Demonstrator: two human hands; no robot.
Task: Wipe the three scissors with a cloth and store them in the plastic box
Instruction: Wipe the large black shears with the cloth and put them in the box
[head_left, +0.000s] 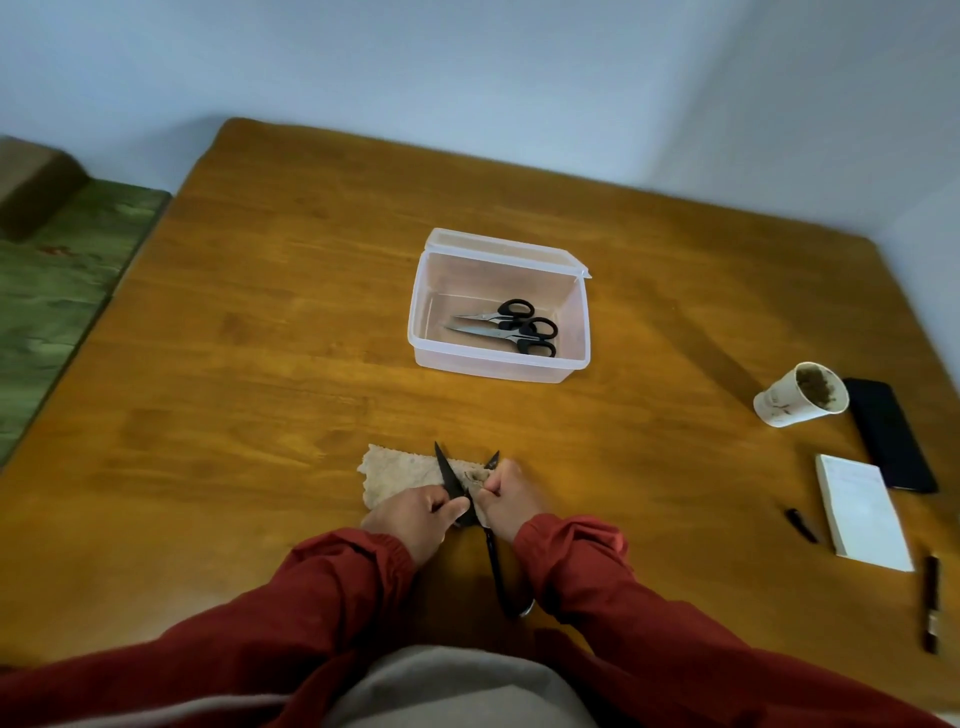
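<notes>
1 wide-angle view from the person's head faces forward and down. The table (260, 338) lies close below; the wall (467, 62) crosses the frame's top.

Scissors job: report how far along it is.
Done: two black-handled steel scissors lie in the clear plastic box, its lid open. In hand: the third, all-black scissors is spread open over the beige cloth; the left hand grips it near one blade while the right hand pinches the cloth round the other blade. Left: finish that wipe and put it in the box.
</notes>
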